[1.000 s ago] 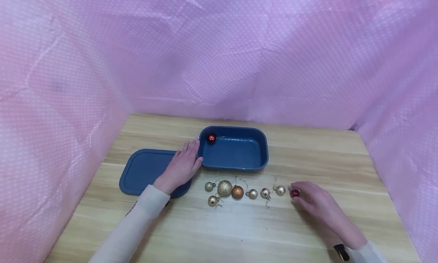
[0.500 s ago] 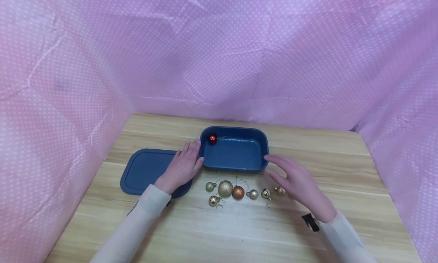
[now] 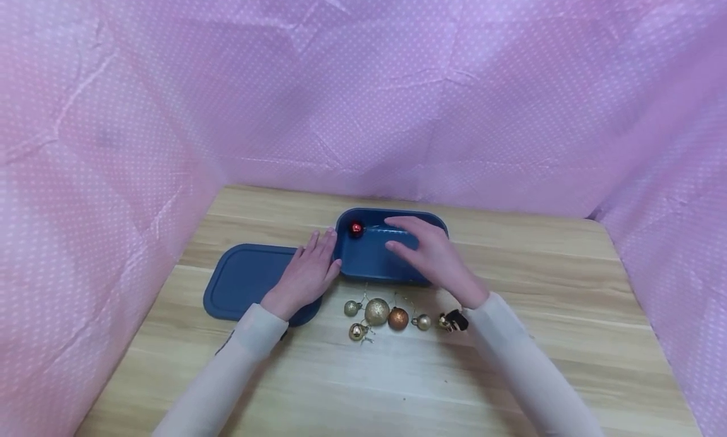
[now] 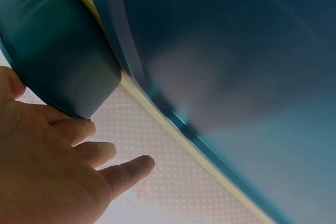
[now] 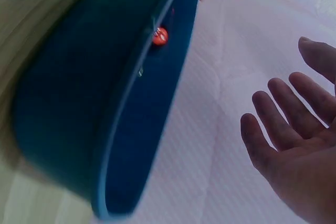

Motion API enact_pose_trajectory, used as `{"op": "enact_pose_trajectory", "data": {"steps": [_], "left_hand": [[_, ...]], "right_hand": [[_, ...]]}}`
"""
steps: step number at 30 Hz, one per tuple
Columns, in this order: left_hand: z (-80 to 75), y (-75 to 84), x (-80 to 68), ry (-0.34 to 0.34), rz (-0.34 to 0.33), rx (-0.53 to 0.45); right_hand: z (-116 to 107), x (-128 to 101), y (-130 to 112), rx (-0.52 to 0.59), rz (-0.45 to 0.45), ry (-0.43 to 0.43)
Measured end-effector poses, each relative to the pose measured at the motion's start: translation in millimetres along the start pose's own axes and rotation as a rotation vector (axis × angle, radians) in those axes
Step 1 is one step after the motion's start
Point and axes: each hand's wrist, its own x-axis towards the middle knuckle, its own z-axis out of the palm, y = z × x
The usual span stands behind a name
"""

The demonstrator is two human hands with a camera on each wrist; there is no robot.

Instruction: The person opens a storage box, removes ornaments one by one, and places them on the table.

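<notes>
A dark blue rectangular box (image 3: 372, 260) stands on the table, with one shiny red bauble (image 3: 356, 228) in its back left corner. My left hand (image 3: 303, 273) lies with extended fingers against the box's left side, its forearm passing over the blue lid (image 3: 244, 282). Over the box's right part hovers my right hand (image 3: 428, 251), thumb and index finger apart. In the right wrist view its fingers (image 5: 283, 124) are loosely spread, and no bauble shows in them. Below the box lie a large glittery gold bauble (image 3: 377, 312), a copper bauble (image 3: 398, 319) and smaller gold ones.
Pink dotted sheeting (image 3: 363, 108) rises behind and on both sides of the wooden table (image 3: 556, 285). A gold bauble (image 3: 444, 322) at the row's right end is partly covered by a black strap (image 3: 457, 319) at my right wrist.
My right hand, earlier at a small red bauble on the right, has moved left and away to above the box. That bauble is no longer visible. My left hand stays at the box.
</notes>
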Motion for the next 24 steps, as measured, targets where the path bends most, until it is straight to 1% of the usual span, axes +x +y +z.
{"op": "enact_pose_trajectory", "data": {"steps": [3, 6, 11, 17, 24], "left_hand": [[0.2, 2.0, 0.2, 0.0, -0.004, 0.001], [0.6, 3.2, -0.1, 0.001, -0.01, -0.001], [0.4, 2.5, 0.3, 0.008, -0.011, 0.012], [0.3, 1.9, 1.0, 0.008, -0.004, 0.007], [0.9, 1.0, 2.0, 0.005, -0.003, 0.012]], "right_hand": [[12, 15, 4, 0.036, 0.037, -0.017], [24, 28, 9, 0.064, 0.091, -0.055], [39, 47, 14, 0.096, 0.148, -0.12], [53, 63, 22, 0.127, 0.228, -0.206], [66, 77, 31, 0.143, 0.281, -0.26]]}}
